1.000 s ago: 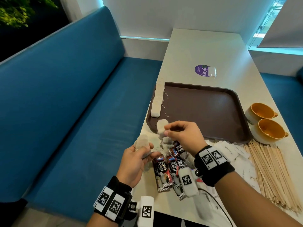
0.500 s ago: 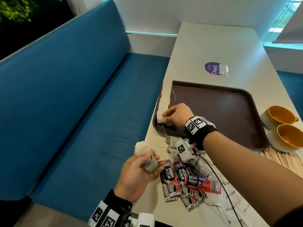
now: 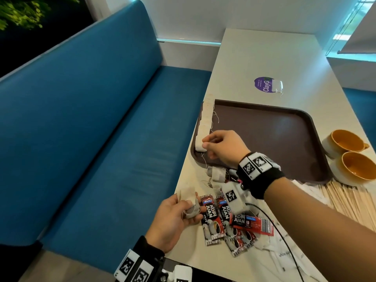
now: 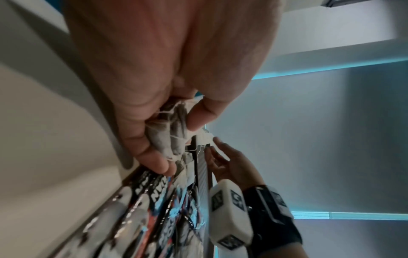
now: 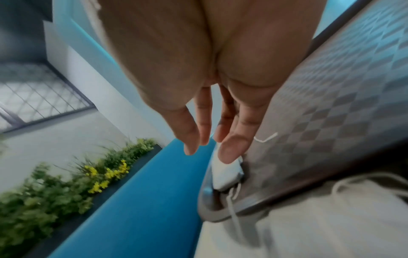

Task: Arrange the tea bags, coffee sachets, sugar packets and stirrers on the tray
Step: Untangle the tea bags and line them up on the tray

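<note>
In the head view, a brown tray is seen on the pale table, with a row of tea bags laid along its left rim. The right hand is held over the tray's near left corner, its fingers fairly straight and touching the nearest tea bag of the row. The left hand is held at the near left edge of the table, its fingers curled round a bunch of tea bags. Just right of it, coffee sachets are spread on the table, and a few loose tea bags lie between them and the tray. White sugar packets are partly seen at the near right, and wooden stirrers are piled beyond them. Two orange cups stand just right of the tray. A blue bench seat runs along the left.

In the left wrist view, the left hand is shown gripping the bunch of tea bags between thumb and fingers, above the blurred coffee sachets. The right hand is seen beyond, at the tray's edge.

In the right wrist view, the right hand is seen with fingers extended and loosely spread, one fingertip resting on the white tea bag in the tray corner. Nothing is gripped by it.
</note>
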{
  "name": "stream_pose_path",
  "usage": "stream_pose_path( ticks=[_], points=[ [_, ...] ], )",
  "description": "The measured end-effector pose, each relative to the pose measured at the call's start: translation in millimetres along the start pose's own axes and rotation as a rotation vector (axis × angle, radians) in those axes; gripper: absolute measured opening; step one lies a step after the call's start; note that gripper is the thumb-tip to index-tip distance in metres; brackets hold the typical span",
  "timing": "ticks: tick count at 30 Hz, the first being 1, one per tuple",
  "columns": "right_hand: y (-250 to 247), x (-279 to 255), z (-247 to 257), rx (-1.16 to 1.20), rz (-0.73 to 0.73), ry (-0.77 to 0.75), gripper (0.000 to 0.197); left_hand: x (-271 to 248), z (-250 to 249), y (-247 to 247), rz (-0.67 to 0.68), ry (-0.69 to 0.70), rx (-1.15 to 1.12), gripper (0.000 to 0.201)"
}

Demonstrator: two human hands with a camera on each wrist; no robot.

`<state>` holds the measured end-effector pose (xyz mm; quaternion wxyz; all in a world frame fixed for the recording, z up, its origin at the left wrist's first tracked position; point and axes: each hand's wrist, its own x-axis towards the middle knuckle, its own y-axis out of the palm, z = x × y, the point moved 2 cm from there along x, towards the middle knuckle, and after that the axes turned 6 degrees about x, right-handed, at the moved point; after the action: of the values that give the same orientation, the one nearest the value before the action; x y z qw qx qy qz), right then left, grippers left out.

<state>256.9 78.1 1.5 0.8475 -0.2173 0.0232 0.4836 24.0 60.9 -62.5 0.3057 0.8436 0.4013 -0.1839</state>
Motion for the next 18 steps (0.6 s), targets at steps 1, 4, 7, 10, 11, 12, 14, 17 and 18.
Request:
stream_pose_path(
  ticks=[1,4,7,10,11,12,14,17,18],
  points=[
    [1,-16,1,0.036,0.024,-0.003,0.007,-1,3,-1,-0.005,0.013,0.020,0.023],
    [9,-67,-7,0.073,0.121,0.020,0.009,-5,10,-4,-0.013,0.035,0.035,0.023],
    [22,-103,-27,0.111,0.144,0.068,0.016,-8,11,-6,-0.006,0.036,0.020,0.028],
    [33,-119,-39,0.067,0.146,0.080,0.027,-9,8,-5,0.008,0.022,0.035,0.037],
    [35,-122,-40,0.055,0.143,0.079,0.027,-9,7,-4,0.012,0.021,0.049,0.039],
    [37,-122,-41,0.055,0.138,0.081,0.027,-9,6,-3,0.017,0.022,0.060,0.040],
    [41,-122,-42,0.067,0.122,0.094,0.021,-10,6,-1,0.024,0.027,0.075,0.041],
    [40,-122,-46,0.053,0.080,0.092,0.012,-12,7,0,0.005,0.031,0.096,0.044],
    [39,-123,-47,0.056,0.063,0.087,0.010,-12,6,0,-0.007,0.027,0.093,0.046]
  ],
)
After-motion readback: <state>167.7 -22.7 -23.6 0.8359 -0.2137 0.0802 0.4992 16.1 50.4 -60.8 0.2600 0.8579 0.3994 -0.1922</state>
